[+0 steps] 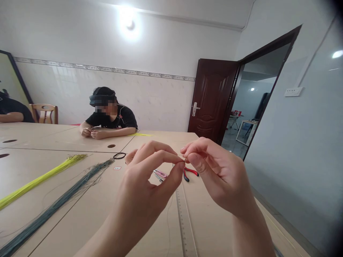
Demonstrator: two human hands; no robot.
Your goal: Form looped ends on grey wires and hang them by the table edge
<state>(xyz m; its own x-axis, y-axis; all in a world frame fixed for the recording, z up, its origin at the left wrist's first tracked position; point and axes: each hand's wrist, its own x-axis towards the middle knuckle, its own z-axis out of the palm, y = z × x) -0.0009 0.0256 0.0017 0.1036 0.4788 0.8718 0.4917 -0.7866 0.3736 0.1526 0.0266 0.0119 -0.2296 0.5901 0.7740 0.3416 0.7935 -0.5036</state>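
Thin thread [180, 156] spans horizontally between both hands above the table [80, 214]; left hand [150, 175] and right hand [214, 171] each pinch it, fingertips nearly touching, equally near.

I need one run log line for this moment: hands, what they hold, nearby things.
left hand: pinches thin thread | right hand: pinches same thread | table: red pliers, pink clipper, ruler
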